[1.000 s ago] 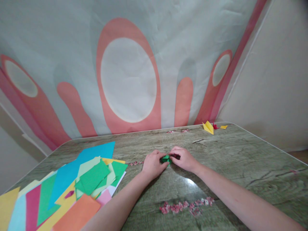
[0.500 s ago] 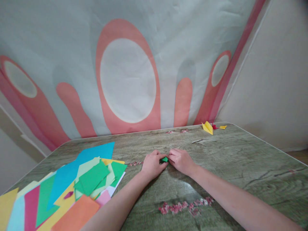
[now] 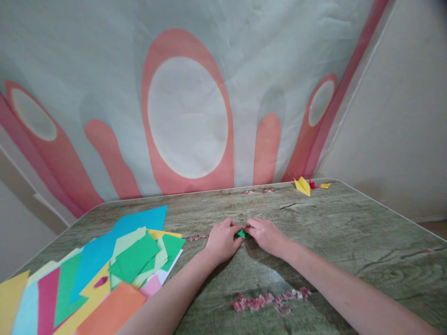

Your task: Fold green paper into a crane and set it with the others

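Observation:
A small folded piece of green paper [image 3: 241,233] is at the middle of the wood-grain table, mostly covered by fingers. My left hand [image 3: 223,238] pinches it from the left, thumb below and fingers above. From the right, my right hand [image 3: 262,234] is closed with its fingertips on the paper's other edge. The fingertips of both hands almost meet around it. Its exact folded shape is too small and hidden to tell.
Coloured paper sheets [image 3: 136,258] lie overlapping on the left, with a small dark pink folded piece [image 3: 101,282] on them. At the back right are a yellow folded paper [image 3: 302,186], a red one [image 3: 313,184] and a smaller yellow one [image 3: 325,185]. A printed curtain [image 3: 188,116] hangs behind.
The green paper has turned slightly and shows a bit more between the fingertips. Both hands stay in nearly the same place; the whole view has shifted very slightly.

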{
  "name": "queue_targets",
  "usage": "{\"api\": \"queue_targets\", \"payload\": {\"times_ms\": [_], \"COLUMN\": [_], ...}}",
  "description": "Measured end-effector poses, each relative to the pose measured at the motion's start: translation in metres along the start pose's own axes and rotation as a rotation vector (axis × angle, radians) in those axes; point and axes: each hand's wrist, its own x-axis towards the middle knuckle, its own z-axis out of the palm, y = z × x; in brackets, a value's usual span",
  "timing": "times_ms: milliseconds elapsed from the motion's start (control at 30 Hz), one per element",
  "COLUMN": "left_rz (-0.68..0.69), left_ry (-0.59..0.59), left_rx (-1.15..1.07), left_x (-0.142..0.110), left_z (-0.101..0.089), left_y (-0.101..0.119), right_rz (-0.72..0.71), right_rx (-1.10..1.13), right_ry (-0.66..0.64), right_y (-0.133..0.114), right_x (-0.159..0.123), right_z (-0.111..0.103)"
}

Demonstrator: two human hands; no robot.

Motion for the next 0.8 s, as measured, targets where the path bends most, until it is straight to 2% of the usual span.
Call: {"api": "queue_targets", "payload": {"times_ms": [333, 533, 633, 800], "left_rz": [0.155, 0.240, 0.231, 0.237], "left_ry": [-0.032, -0.055, -0.058, -0.068], "left_rx": [0.042, 0.109, 0.118, 0.129], "left_x": [-0.004, -0.006, -0.006, -0.006], "left_z": [-0.012, -0.011, -0.010, -0.012], "left_y": [-0.001, 0.005, 0.007, 0.008], "right_rz": [0.028, 0.045, 0.054, 0.059], "right_rx": [0.090, 0.336, 0.449, 0.490], "right_ry": [-0.072, -0.043, -0.010, -0.009], "right_y": [-0.005, 0.010, 0.016, 0.018], "right_x": [-0.004, -0.003, -0.001, 0.000], "right_z": [-0.013, -0.003, 0.003, 0.004]}}
